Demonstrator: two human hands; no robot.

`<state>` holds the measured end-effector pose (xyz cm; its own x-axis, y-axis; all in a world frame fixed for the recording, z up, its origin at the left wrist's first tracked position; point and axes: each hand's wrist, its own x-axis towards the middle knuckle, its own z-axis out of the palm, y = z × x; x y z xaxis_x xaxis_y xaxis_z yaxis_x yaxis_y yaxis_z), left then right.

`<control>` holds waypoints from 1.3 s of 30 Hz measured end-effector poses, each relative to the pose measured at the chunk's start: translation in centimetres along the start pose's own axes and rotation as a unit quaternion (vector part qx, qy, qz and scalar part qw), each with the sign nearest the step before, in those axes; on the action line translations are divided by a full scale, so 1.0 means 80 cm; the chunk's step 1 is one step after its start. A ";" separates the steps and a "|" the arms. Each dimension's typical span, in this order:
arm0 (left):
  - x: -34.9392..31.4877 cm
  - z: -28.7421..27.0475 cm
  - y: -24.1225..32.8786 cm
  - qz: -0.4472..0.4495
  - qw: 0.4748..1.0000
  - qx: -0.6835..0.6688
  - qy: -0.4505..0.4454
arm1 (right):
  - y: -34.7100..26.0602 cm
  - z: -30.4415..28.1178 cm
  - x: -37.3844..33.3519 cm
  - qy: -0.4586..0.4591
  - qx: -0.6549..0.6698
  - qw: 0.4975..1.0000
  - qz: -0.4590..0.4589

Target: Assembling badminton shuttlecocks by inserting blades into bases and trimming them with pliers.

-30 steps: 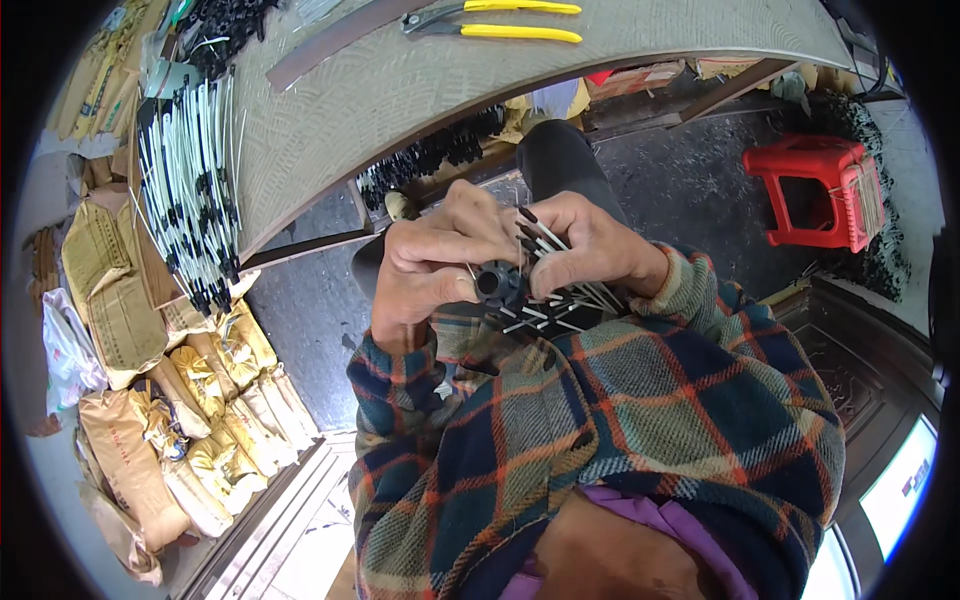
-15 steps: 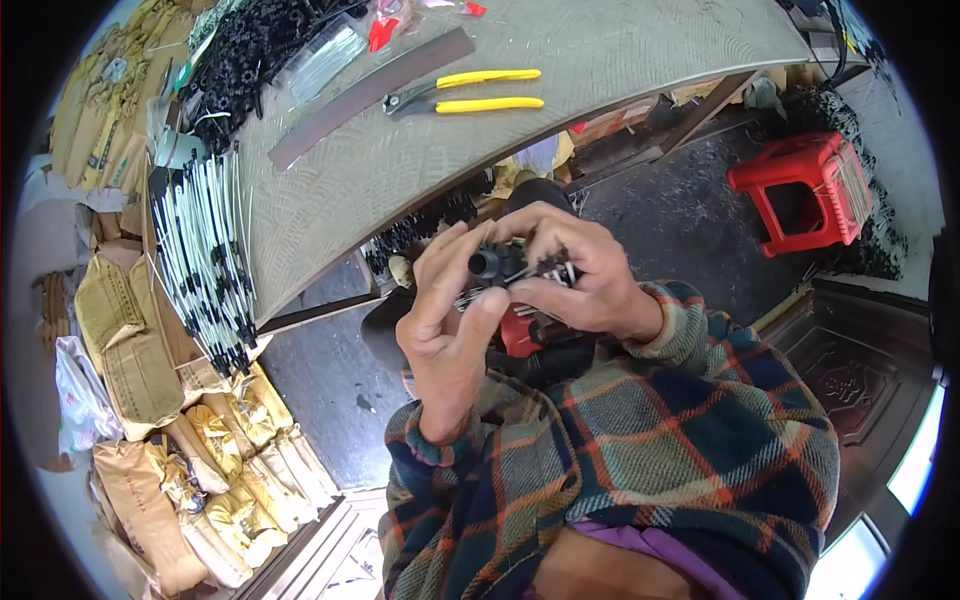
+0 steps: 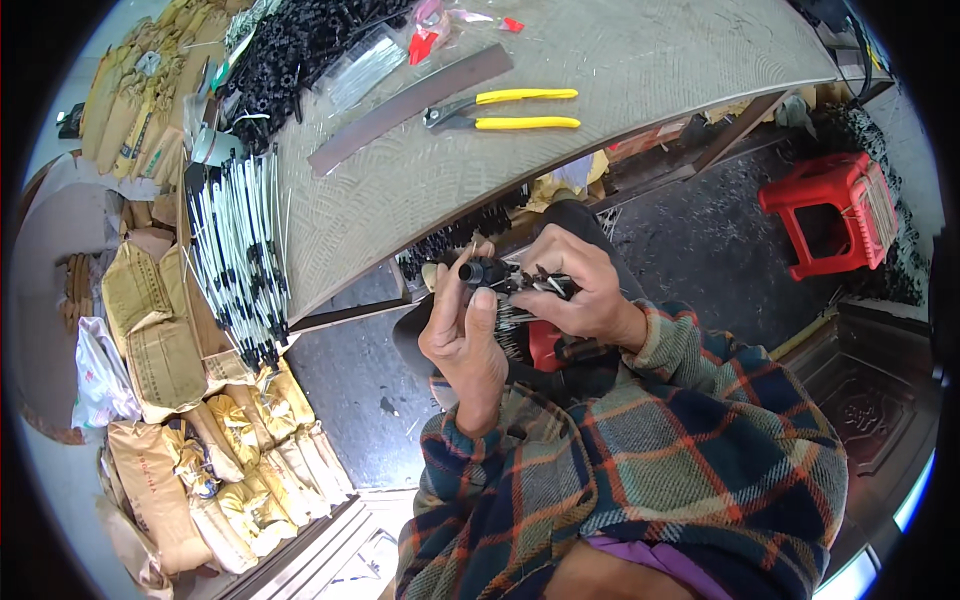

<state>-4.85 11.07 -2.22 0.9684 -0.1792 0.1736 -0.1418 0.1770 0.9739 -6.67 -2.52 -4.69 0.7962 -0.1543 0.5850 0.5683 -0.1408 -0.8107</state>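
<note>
Both hands meet in front of my chest, below the table edge. My left hand pinches a short black cylindrical part between thumb and fingers. My right hand grips a bundle of thin black and white wires with small black ends, pressed against that part. More thin strands hang down between the hands. A red object shows just under my right hand, partly hidden. Both sleeves are plaid.
A pale woven-pattern table holds yellow-handled pliers, a flat metal bar, a heap of black parts and rows of white rods. Stuffed yellow sacks lie left. A red stool stands right.
The view has tilted so more of the tabletop shows. My hands shifted from a tight clasp on the bundle to the left fingers pinching the black part at the bundle's end.
</note>
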 end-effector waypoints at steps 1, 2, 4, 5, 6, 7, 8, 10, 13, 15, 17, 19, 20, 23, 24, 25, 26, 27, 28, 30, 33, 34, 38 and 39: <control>-0.001 0.002 -0.001 0.011 1.000 -0.021 0.004 | -0.002 0.000 0.001 0.014 -0.012 1.000 -0.013; -0.001 0.002 -0.001 0.009 1.000 -0.020 0.005 | -0.006 -0.001 0.002 0.008 -0.020 1.000 -0.002; -0.002 0.000 0.000 0.015 0.999 -0.032 0.021 | -0.008 -0.001 0.008 -0.014 -0.037 0.999 -0.003; -0.002 -0.002 -0.001 0.020 0.999 -0.043 0.022 | -0.007 -0.002 0.011 -0.034 -0.056 0.998 -0.005; -0.001 0.000 -0.001 0.018 0.999 -0.043 0.024 | -0.007 -0.007 0.015 -0.062 -0.053 0.996 0.024; 0.000 0.002 0.002 0.022 0.999 -0.026 0.023 | -0.004 -0.011 0.018 -0.065 -0.052 0.996 0.026; 0.001 0.003 0.002 0.027 0.999 -0.009 0.022 | 0.000 -0.014 0.020 -0.103 -0.037 0.992 0.066; 0.000 -0.006 -0.003 0.020 0.999 0.015 0.029 | 0.007 -0.019 0.026 -0.164 0.023 0.977 0.135; 0.001 -0.015 -0.009 0.010 0.999 0.033 0.035 | 0.005 -0.015 0.033 -0.166 0.165 0.937 0.257; 0.002 -0.016 -0.009 0.007 0.999 0.027 0.038 | 0.005 -0.005 0.033 -0.111 0.266 0.924 0.250; 0.003 -0.015 -0.007 -0.004 1.000 0.019 0.012 | 0.015 -0.003 0.028 -0.074 0.360 0.902 0.225; 0.005 -0.011 -0.002 0.007 0.999 0.030 0.030 | 0.018 0.000 0.030 -0.096 0.344 0.914 0.195; 0.005 -0.009 0.000 0.018 0.998 0.042 0.043 | 0.018 0.001 0.031 -0.113 0.328 0.924 0.162; 0.003 -0.016 -0.002 0.034 0.998 0.055 0.021 | 0.016 0.000 0.034 -0.142 0.298 0.933 0.146; 0.003 -0.016 -0.003 0.033 0.998 0.055 0.023 | 0.016 -0.001 0.033 -0.143 0.298 0.932 0.148; 0.003 -0.016 -0.003 0.033 0.997 0.061 0.021 | 0.017 -0.002 0.032 -0.148 0.295 0.931 0.157; 0.002 -0.016 -0.003 0.032 0.997 0.067 0.020 | 0.017 -0.003 0.031 -0.152 0.293 0.929 0.166; 0.003 -0.016 -0.002 0.031 0.997 0.067 0.017 | 0.013 -0.004 0.033 -0.150 0.292 0.930 0.167; 0.003 -0.016 -0.001 0.037 0.997 0.062 0.007 | 0.007 -0.007 0.035 -0.142 0.304 0.917 0.215; 0.001 -0.012 0.002 0.039 0.997 0.060 -0.009 | 0.001 -0.009 0.035 -0.128 0.317 0.903 0.262; -0.005 -0.002 0.004 0.024 0.999 0.024 0.016 | 0.001 -0.010 0.033 -0.139 0.311 0.905 0.254; -0.004 -0.001 0.002 0.023 0.999 0.021 0.025 | 0.000 -0.008 0.032 -0.149 0.283 0.913 0.253; 0.001 -0.002 -0.005 0.016 0.999 -0.012 0.040 | -0.007 -0.007 0.018 -0.118 0.271 0.924 0.241; 0.002 -0.002 -0.005 0.014 0.998 -0.043 0.039 | -0.010 -0.009 0.012 -0.086 0.286 0.928 0.223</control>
<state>-4.60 11.08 -2.61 0.9776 -0.0982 0.1864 -0.1551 0.2635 0.9521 -6.49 -3.23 -3.45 0.9719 0.0938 0.2158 0.1521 0.4494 -0.8803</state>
